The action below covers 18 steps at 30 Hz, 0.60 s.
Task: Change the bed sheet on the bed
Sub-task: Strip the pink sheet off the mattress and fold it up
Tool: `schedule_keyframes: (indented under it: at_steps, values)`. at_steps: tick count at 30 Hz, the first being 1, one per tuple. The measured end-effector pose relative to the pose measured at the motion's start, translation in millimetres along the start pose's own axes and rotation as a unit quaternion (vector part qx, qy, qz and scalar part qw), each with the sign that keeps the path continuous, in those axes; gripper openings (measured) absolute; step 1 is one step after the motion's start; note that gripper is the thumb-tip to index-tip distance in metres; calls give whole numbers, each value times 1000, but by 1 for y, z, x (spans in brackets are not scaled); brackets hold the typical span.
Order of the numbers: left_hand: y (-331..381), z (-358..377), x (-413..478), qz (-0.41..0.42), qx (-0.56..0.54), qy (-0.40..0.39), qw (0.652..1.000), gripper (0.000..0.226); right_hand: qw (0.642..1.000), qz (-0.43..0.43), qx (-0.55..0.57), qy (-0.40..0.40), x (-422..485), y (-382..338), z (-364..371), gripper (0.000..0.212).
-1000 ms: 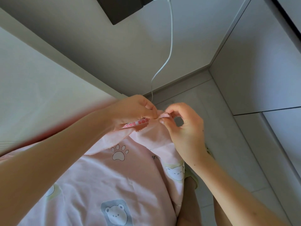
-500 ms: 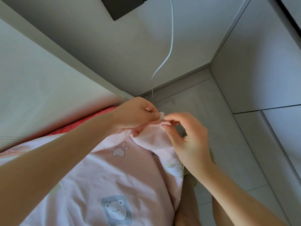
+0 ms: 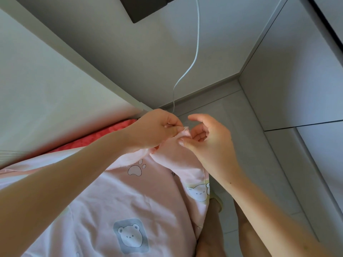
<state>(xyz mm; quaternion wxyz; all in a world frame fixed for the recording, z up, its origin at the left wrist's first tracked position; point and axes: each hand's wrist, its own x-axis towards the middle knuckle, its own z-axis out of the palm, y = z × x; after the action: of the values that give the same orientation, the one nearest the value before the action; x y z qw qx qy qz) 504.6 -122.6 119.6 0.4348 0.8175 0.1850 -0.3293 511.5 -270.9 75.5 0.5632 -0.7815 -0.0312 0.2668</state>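
Hands meet at the raised corner of a pale pink cotton bed sheet printed with bears and paw marks [image 3: 115, 197]. The left hand [image 3: 157, 130] pinches that corner between thumb and curled fingers. The right hand [image 3: 209, 143] lays its thumb on the fold just beside it, with its forefinger lifted and the other fingers loosely curled behind the cloth. Whether it actually clamps the fabric cannot be told.

The sheet spreads across the lower left of the view, covering the bed and hanging over its near edge. A pale flat panel [image 3: 46, 89] rises along the far side of the bed. To the right stand white cabinet fronts [image 3: 297, 71], above a grey tiled floor [image 3: 241, 127]. A strip of red patterned fabric [image 3: 104, 135] shows between the sheet and the panel. The person's bare legs [image 3: 209, 238] are beside the hanging edge. A thin white cable [image 3: 196, 43] drops down the grey wall towards the hands.
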Motion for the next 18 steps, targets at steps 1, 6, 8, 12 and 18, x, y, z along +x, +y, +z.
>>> schedule_keyframes:
  at_steps: [1, 6, 8, 12, 18]
  values:
    - [0, -1, 0, 2, 3, 3, 1000, 24, 1000, 4, -7, -5, 2, 0, 0, 39]
    - [3, -7, -5, 16, 57, -16, 998, 23, 993, -53, -90, -62, 7, -5, -7, 14]
    - [3, -6, -8, 23, 88, -21, 996, 22, 981, -62, -162, -86, 8, -9, -11, 22]
    - [-1, -7, -21, 29, 92, 63, 993, 17, 960, -99, -234, -121, 4, -20, -14, 29]
    - [-19, -18, -98, 9, -9, 372, 928, 9, 929, -169, -273, -184, -22, -64, -5, 29]
